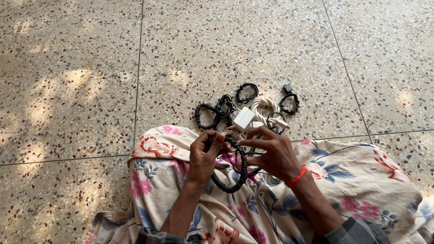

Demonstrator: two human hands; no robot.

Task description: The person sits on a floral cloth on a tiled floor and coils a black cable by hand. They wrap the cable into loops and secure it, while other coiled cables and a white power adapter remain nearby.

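cable in hand: a black cable (238, 168) wound into a loop, held over the lap just in front of the person, between both hands.
left hand: the left hand (204, 156) is closed around the loop's left side, thumb and fingers pinching the top of the coil.
right hand: the right hand (272, 153) has its fingers spread loosely over the loop's right side, fingertips touching the cable near the top; an orange band (297, 177) sits on its wrist.
lap: a cream cloth with pink and blue flowers (352, 180) covers the knees under the hands.
pile beyond the hands: just past the knees lie a white charger block (243, 118), a coiled white cable (264, 108) touching it, and a second white plug (281, 122) beside that.
other black cables: three small coiled black cables rest on the floor, one at the left (210, 115), one farther back (247, 93), one at the right (289, 103) with a small black plug (287, 88) near it.
floor: speckled stone floor (81, 81) with thin joint lines and patches of soft light.
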